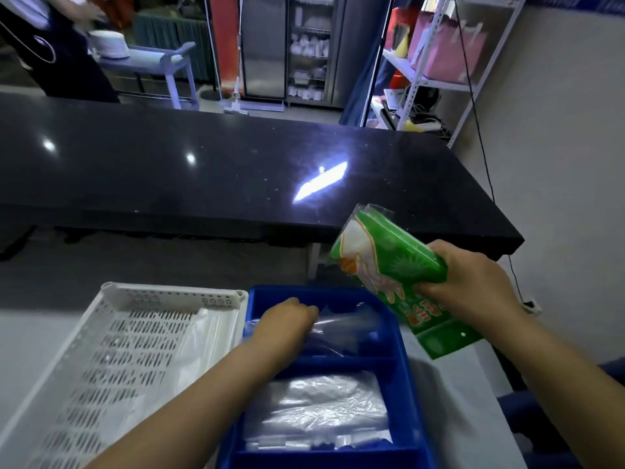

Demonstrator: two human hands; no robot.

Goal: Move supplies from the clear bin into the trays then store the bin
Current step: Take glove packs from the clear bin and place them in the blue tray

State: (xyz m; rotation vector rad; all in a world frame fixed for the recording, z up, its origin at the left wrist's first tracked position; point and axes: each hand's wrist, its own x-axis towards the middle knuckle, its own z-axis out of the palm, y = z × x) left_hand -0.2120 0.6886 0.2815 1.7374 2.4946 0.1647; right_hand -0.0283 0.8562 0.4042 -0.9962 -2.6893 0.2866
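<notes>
A blue divided tray [411,384] sits in front of me on a white surface. My left hand [287,321] reaches into its far compartment and grips a clear plastic packet [345,328]. The near compartment holds a stack of clear plastic bags [318,411]. My right hand [473,286] holds a green packet of gloves [392,272] tilted above the tray's right edge. A white perforated tray [111,360] lies to the left of the blue one, with a clear sheet along its right side. The clear bin is not in view.
A long black counter [203,170] runs across behind the trays. Beyond it stand a metal cabinet [287,45], white shelving [433,62] with bags, and a person [50,45] by a cart at the far left. A cable [487,164] hangs at the right.
</notes>
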